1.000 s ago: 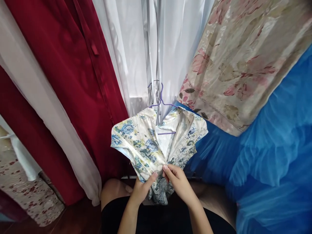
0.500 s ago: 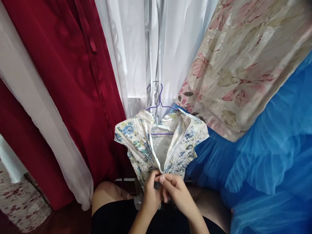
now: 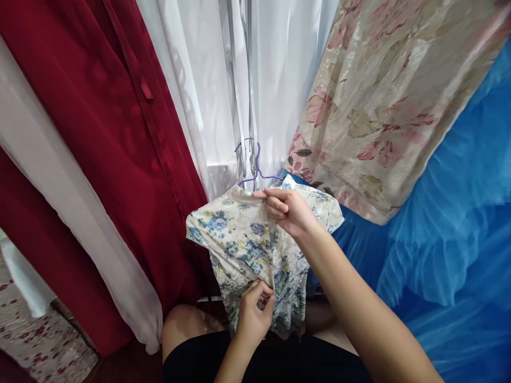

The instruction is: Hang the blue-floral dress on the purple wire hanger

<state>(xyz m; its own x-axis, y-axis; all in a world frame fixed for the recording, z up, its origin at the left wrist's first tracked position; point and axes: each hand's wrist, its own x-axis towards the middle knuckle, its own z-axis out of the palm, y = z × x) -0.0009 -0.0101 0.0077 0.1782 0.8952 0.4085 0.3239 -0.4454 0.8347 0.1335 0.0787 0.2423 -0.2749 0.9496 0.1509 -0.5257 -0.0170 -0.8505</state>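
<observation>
Red cloth [image 3: 115, 143] bars my left, blue tulle [image 3: 431, 255] my right, and white cloth [image 3: 277, 85] hangs behind the hanger [image 3: 257, 169]. From above, I can reach the dress [image 3: 239, 239] between my left hand [image 3: 254, 311] and right hand [image 3: 293, 211]; my legs [image 3: 189, 322] flank its lower end.

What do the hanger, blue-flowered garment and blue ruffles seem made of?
Hanger: probably coated wire, smooth; thin, bent, evenly purple.
Blue-flowered garment: printed fabric, fibre unclear; soft folds, faint sheen.
Blue ruffles: likely tulle, matte; sheer-looking layers with fine creases.

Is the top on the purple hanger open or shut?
Shut: edges of the top meet in a line between left hand and right hand.
</observation>
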